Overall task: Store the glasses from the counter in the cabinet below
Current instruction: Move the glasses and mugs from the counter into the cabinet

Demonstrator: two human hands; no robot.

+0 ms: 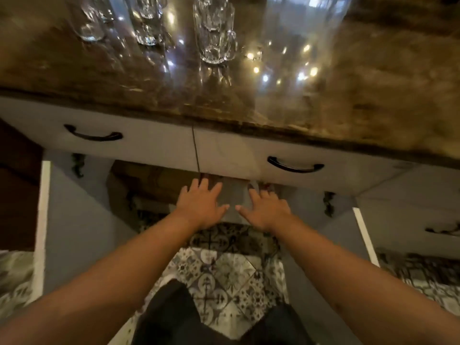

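Note:
Several clear glasses stand on the glossy brown counter [373,90]: one at the far left [90,28], one beside it [148,26], and a handled glass mug [216,36] in the middle. Below the counter the cabinet [154,180] stands open. My left hand [200,205] and my right hand [266,210] reach side by side into its opening, fingers spread, on either side of a grey upright piece [234,195]. Their fingertips are hidden under the drawer fronts. I see no glass in either hand.
Two grey drawers with black handles [93,135] [295,165] sit under the counter edge. The left cabinet door [42,220] and the right cabinet door [366,235] swing out toward me. Patterned floor tiles [224,270] lie below, with my dark-clothed legs [174,317] at the bottom.

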